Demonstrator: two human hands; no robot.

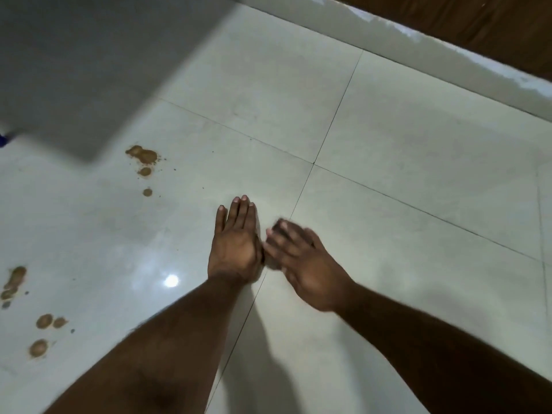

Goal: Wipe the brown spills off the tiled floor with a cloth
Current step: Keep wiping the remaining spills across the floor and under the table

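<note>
Left hand (pixel 234 249) flat, fingers straight; right hand (pixel 301 261) blurred, spread, empty; no cloth visible: fetch one, then wipe brown spills (pixel 142 158) toward floor's (pixel 388 144) left edge.

A grey panel (pixel 89 70) is seen at upper left, blurred. A small blue object (pixel 3 140) is cut off at the left edge beneath it. A white ledge (pixel 433 64) is backed by brown fabric (pixel 478 22) at upper right.
</note>
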